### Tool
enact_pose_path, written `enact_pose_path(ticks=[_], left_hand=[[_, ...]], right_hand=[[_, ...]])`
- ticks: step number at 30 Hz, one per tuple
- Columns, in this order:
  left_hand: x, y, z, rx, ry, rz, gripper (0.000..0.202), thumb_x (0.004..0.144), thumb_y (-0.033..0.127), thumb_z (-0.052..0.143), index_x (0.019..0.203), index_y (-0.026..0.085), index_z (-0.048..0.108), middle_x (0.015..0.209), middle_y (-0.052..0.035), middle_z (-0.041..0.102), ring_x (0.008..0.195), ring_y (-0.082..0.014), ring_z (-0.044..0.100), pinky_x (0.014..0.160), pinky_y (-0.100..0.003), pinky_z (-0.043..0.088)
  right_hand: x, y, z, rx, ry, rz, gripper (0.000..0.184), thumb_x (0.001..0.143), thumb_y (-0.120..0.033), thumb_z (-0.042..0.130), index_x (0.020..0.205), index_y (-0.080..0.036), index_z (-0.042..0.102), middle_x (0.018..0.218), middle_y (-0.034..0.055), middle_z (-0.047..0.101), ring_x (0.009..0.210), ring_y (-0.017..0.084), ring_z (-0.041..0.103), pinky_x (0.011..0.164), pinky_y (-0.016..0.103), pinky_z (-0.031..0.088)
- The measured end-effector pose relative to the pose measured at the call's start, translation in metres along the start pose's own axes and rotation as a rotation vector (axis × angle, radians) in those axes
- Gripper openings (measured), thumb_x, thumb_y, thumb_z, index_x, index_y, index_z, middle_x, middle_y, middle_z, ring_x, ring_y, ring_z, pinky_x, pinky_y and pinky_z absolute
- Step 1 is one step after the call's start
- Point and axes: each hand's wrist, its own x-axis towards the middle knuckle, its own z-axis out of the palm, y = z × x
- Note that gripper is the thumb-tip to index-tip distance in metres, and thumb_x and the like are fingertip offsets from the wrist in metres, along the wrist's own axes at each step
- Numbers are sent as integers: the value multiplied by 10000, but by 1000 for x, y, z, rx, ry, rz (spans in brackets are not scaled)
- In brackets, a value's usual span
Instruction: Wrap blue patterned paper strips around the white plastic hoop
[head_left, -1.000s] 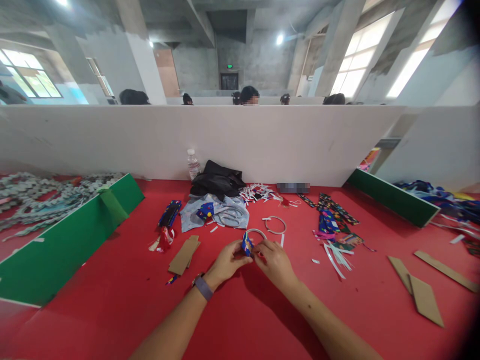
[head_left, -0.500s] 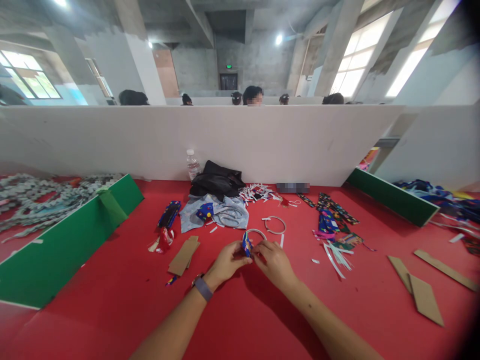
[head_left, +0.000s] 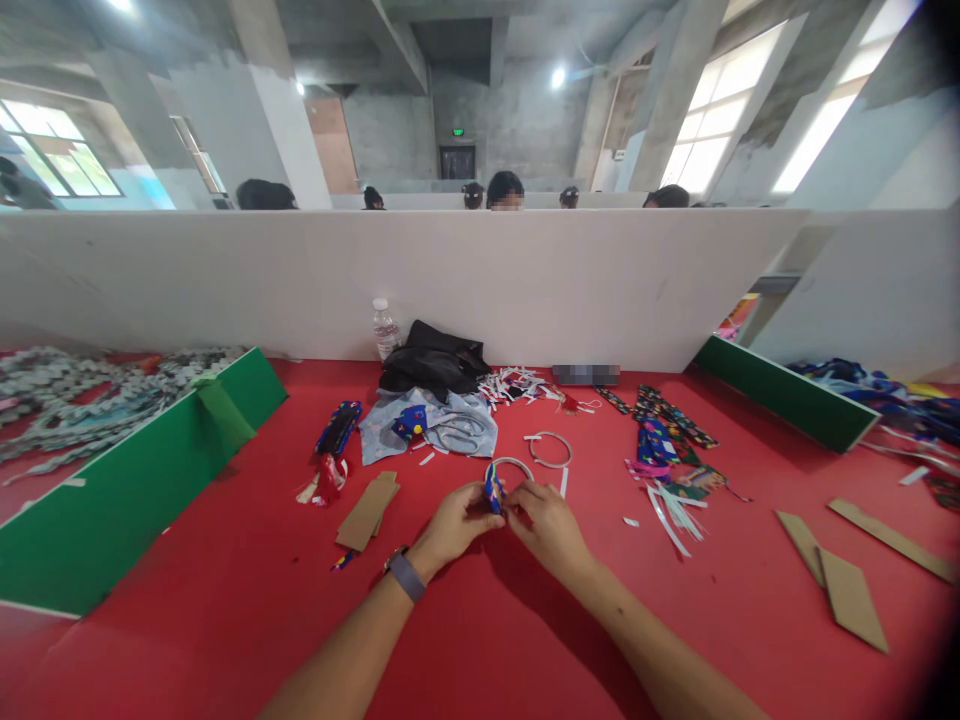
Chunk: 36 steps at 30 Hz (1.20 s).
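Fingers of my left hand (head_left: 454,522) and right hand (head_left: 551,525) pinch a white ring (head_left: 510,466) just below the frame's middle, over the red surface (head_left: 225,600), where a patterned blue fabric strip (head_left: 493,490) wraps it. I judge the wrap goes best kept taut, each turn overlapping, my left thumb pinning the end.

The one camera sits on the person's head, looking forward and down toward twelve o'clock, close over the red table (head_left: 225,600).
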Motion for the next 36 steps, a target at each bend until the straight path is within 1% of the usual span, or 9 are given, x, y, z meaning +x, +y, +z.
enact_pose_path(ticks=[10,18,24,30,36], left_hand=[[0,-1,0,-21,1,6,297,709,240,689,974,130,610,1001,-89,675,942,-224,607,848,-331,448],[0,-1,-1,-34,14,-15,304,708,241,691,981,132,615,1004,-90,679,950,-229,608,847,-332,450],[0,-1,0,-27,2,-8,287,706,209,686,975,139,614,1007,-83,676,949,-222,609,849,-326,451],[0,-3,-2,-30,0,-18,318,708,240,690,999,139,611,1015,-88,671,951,-223,605,862,-337,444],[-1,3,0,3,5,-25,323,691,259,704,974,136,612,997,-86,674,941,-226,603,857,-341,446]], right_hand=[[2,3,2,50,12,10,106,813,-154,523,786,-195,617,808,31,634,752,162,580,720,280,384],[2,7,3,98,29,-7,119,826,-172,509,797,-205,619,803,24,632,741,151,575,714,266,390],[2,5,2,76,23,9,95,809,-172,531,777,-200,616,796,23,633,732,153,575,708,270,390],[2,5,-1,75,-11,-1,119,836,-193,513,801,-202,627,818,24,629,752,149,575,721,269,391],[2,1,-4,20,-21,-3,116,821,-171,522,791,-195,632,810,32,629,747,155,579,716,278,383]])
